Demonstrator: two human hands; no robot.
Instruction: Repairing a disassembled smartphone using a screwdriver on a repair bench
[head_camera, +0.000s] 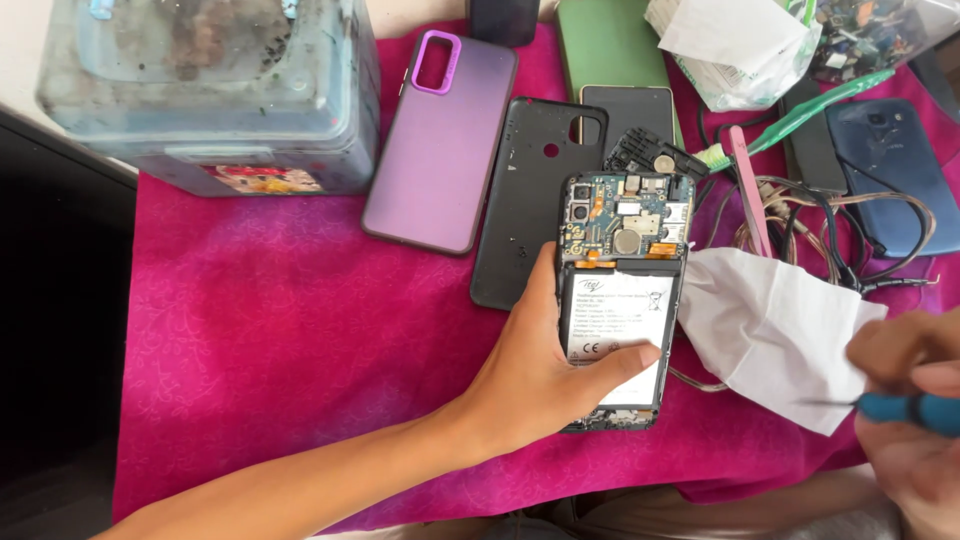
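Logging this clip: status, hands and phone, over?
Left hand grips opened phone, thumb on battery. Right hand holds blue-handled screwdriver, clear of phone. White tissue and cables lie beside it.

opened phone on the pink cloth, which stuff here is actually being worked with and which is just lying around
In hand:
- left hand steadying the opened phone
- right hand gripping a blue-handled screwdriver

Lying about:
- purple phone case
- black back cover
- white tissue
- green toothbrush
- tangled cables
- plastic tub
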